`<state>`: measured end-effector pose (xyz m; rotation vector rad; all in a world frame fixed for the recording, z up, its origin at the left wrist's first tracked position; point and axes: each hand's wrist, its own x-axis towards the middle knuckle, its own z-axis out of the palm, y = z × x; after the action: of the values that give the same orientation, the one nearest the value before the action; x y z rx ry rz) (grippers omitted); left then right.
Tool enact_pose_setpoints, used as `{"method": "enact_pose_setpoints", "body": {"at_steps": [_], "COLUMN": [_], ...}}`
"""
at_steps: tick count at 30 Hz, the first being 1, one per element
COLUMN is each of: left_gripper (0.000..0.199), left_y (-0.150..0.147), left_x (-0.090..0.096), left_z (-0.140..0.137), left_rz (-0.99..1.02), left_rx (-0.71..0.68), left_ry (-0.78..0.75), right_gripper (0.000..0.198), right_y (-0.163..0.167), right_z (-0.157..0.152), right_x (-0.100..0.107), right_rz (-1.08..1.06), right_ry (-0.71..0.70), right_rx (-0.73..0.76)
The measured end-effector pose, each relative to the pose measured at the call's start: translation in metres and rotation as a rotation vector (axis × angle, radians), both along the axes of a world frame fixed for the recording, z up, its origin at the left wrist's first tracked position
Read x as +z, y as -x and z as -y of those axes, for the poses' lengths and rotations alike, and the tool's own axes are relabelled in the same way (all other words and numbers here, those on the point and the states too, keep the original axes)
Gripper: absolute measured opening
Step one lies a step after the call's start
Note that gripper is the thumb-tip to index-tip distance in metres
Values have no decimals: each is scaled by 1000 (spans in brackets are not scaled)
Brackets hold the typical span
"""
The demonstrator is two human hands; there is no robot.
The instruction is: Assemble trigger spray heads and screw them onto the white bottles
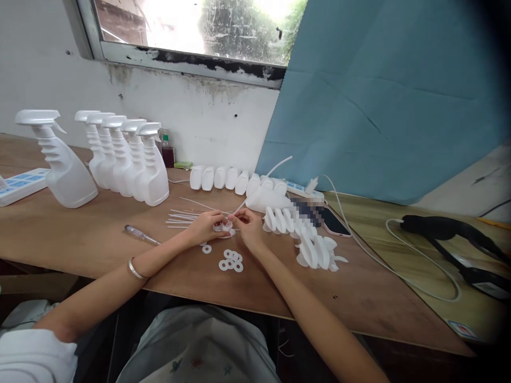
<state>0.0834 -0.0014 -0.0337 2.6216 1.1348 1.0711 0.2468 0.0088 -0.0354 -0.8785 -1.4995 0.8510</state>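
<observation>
A brown table fills the scene, with white spray bottles standing upright at the far left. Blocky white shells line the far side, and curved white pieces lie to the right.

Between these, over the table's middle, the two hands meet. The left hand has its thumb and fingers curled almost closed around a small whitish piece. The right hand pinches thumb against forefinger, seemingly on the near end of a white tube; the exact contact is too small to tell.

The tube's long axis slants from those fingertips to the far right, free end raised, with a slight bend along it. Working well here probably means gripping the tube close to its near end, keeping it in line with the small piece, and pressing gently so it doesn't buckle.

Thin white rods lie left of the hands, and flat white washers sit nearer.
</observation>
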Motion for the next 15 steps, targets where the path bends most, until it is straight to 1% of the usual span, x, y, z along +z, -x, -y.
{"method": "enact_pose_setpoints", "body": {"at_steps": [7, 15], "left_gripper": [22, 22], "left_y": [-1, -1], "left_x": [0, -1], "left_z": [0, -2], "left_rz": [6, 13], "left_rx": [-13, -13], "left_ry": [11, 9], "right_gripper": [27, 19], "right_y": [2, 3], "right_z": [1, 7], "right_x": [-1, 2], "right_rz": [11, 104], "right_ry": [-2, -98], "right_rx": [-23, -118]}}
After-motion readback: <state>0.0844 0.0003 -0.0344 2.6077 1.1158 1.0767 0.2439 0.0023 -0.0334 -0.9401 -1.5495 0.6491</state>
